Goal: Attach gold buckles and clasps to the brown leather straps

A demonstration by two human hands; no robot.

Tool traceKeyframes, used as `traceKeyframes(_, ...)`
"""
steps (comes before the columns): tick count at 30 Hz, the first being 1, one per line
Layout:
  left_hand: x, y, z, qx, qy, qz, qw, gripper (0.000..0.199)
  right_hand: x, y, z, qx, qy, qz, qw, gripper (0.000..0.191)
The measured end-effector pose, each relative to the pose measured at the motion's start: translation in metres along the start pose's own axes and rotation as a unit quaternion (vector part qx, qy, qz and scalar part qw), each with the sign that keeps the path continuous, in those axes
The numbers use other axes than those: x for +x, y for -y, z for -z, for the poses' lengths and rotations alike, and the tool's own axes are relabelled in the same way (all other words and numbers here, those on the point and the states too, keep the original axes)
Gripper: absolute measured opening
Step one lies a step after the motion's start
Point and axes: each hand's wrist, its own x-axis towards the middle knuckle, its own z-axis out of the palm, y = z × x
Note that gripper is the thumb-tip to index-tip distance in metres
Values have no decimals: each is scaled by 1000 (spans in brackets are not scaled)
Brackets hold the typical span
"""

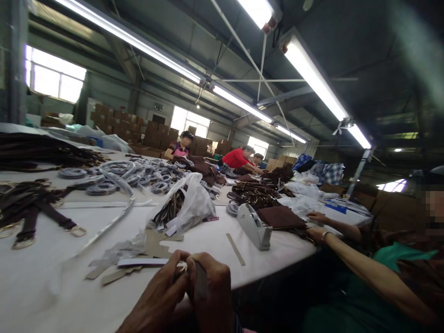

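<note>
At the near edge of the table my left hand (166, 286) and my right hand (213, 289) meet, fingers bent and pressed together. A small shiny metal piece (183, 269), perhaps a ring or buckle, shows between them at the left fingers. Along my right hand's fingers lies a narrow grey-brown strip (200, 280), gripped there. What else the fingers cover is hidden. Just beyond are loose grey-brown strips (121, 275), a white strip (142, 262) and crumpled clear plastic (121, 247). One single strip (236, 249) lies apart to the right.
A tape dispenser (255, 229) stands near a dark brown flat piece (282, 216). Behind is a plastic bag (196, 203) of strips. Dark straps with metal buckles (31, 203) lie left, wrapped coils (159, 185) mid-table. A co-worker's arms (347, 249) reach in at right; other people work behind.
</note>
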Motion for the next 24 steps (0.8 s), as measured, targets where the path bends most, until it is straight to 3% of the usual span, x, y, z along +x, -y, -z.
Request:
traceKeyframes(4, -1, -15, 12, -96, 103, 30, 990, 35, 3, -3, 15, 140, 55, -109, 983, 24)
traceKeyframes(8, 12, -24, 17, -30, 151, -10, 988, 28, 12, 8, 33, 167, 103, -76, 978, 13)
traceKeyframes(12, 26, -30, 30, -31, 165, 4, 986, 30, 27, 12, 62, 293, 164, -128, 933, 18)
traceKeyframes(15, 31, -29, 41, -103, 152, 52, 982, 33, 33, 4, 75, 371, 124, -128, 911, 22)
traceKeyframes(18, 29, -27, 47, -130, 144, 85, 977, 32, 34, -4, 71, 389, 95, -130, 907, 28)
traceKeyframes(21, 26, -25, 52, -149, 128, 74, 978, 30, 32, -8, 57, 368, 124, -153, 909, 44)
traceKeyframes(24, 26, -20, 54, -184, 129, 68, 972, 34, 31, -7, 46, 353, 159, -173, 906, 41)
